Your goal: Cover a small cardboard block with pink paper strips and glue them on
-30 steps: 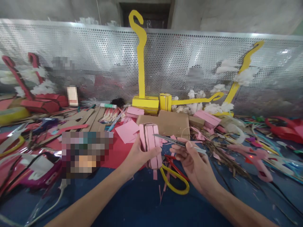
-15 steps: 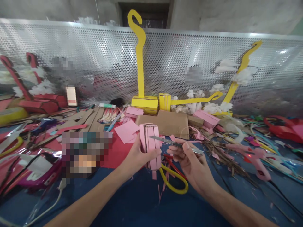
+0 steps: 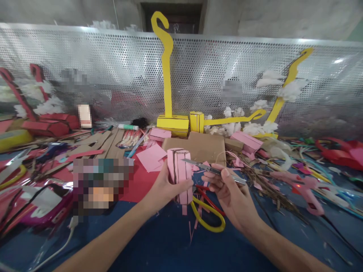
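The left hand (image 3: 161,187) clasps a pink box (image 3: 181,170), mostly papered, dark seams (image 3: 174,166) exposed; the right hand (image 3: 236,200) pinches a knife (image 3: 197,165).

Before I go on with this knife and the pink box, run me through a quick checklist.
1. Left hand holding the pink box: ok, fingers and thumb are around it.
2. Knife held in the right hand: ok.
3. Left thumb off the blade: ok, it lies below the tip.
4. Blade tip touching the box: cannot tell.
5. Space under the hands clear: not ok, a yellow handle lies there.
6. Glue gun light out: not ok, it glows red.
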Motion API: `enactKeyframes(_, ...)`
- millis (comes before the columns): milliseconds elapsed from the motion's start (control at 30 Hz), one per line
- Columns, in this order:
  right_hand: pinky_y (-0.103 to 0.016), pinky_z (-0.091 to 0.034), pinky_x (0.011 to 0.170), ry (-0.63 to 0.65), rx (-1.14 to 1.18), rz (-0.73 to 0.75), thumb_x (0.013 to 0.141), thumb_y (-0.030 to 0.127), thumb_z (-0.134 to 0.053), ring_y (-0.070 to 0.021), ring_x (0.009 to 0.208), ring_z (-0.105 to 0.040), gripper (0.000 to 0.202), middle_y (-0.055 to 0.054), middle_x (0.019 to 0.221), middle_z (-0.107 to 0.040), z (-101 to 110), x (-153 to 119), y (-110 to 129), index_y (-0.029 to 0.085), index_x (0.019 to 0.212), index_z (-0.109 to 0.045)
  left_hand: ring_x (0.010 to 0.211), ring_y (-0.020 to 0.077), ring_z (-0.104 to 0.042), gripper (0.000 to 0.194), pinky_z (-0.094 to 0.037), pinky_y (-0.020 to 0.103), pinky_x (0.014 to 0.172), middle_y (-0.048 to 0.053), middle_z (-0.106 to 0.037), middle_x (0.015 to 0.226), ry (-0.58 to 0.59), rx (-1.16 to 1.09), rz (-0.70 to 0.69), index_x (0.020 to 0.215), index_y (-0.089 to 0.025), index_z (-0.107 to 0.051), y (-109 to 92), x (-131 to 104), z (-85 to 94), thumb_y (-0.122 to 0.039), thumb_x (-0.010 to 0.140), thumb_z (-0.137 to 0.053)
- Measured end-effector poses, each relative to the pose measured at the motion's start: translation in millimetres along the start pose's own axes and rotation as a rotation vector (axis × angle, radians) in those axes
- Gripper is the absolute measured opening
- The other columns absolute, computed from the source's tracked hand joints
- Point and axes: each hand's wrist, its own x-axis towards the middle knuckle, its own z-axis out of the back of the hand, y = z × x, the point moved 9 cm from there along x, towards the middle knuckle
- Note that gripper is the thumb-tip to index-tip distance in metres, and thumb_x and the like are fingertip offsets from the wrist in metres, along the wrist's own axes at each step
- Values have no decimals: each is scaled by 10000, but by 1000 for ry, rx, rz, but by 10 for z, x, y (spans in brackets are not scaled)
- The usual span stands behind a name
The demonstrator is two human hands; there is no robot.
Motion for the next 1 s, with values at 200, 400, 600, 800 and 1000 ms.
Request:
enactKeyframes(200, -235, -574, 643, -18, 26, -1, 868, 474, -781, -192, 863, -790, 271, -45, 927, -838, -11, 13, 79, 261, 1034, -793, 1045, 253, -670, 760, -558, 384, 912, 89, -703, 1143, -21, 28, 12, 1372, -211, -464, 46, 4, 33, -402, 753, -861)
enactKeyframes(400, -269, -563, 612, 31, -30, -20, 887, 447, -763, -225, 847, -793, 260, -71, 919, -833, -31, 8, -7, 237, 1037, -793, 1102, 259, -668, 750, -552, 378, 947, 99, -701, 1213, 62, -28, 11, 1407, -233, -445, 42, -27, -44, -385, 788, -841)
enactKeyframes(600, -270, -567, 641, 22, -42, 16, 903, 438, -749, -212, 854, -791, 238, -65, 1034, -826, -24, 16, -19, 256, 1050, -792, 1162, 283, -664, 861, -554, 396, 973, 119, -671, 1322, 62, -34, -47, 1494, -255, -348, -16, -15, -33, -343, 791, -836)
enactKeyframes(800, -258, -568, 645, 1, -15, 24, 884, 456, -766, -208, 853, -789, 256, -59, 963, -833, -7, 44, 51, 253, 1038, -787, 1124, 281, -679, 844, -571, 402, 950, 114, -693, 1260, 55, 11, -31, 1478, -235, -376, -8, 16, -1, -343, 781, -840)
enactKeyframes(1000, -236, -562, 639, -1, 44, -44, 885, 453, -767, -184, 806, -784, 247, -50, 867, -834, 40, 64, 26, 243, 1012, -794, 1287, 290, -591, 828, -530, 379, 1020, 117, -615, 1416, 72, -83, 71, 1472, -259, -391, 14, -37, -19, -330, 780, -839)
